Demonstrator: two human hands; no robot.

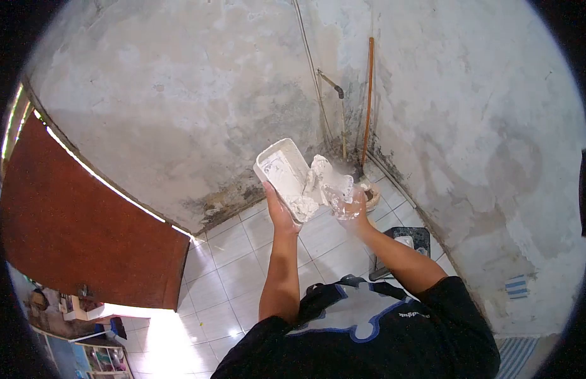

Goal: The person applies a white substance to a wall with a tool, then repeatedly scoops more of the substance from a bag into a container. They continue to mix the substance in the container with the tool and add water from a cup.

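Left hand — clasped under tray, centre frame, tray tilted toward wall. Right hand — coated white, fingers curled round wet plaster lump at tray's lower end. Tray looks largely scraped out, with little left. Wall, upper frame, patchy grey-white. Dark stained strip along its foot seemingly not yet coated. Door at lower left.

Tray in my left hand; right hand beside it; pole in the corner behind; door far left.
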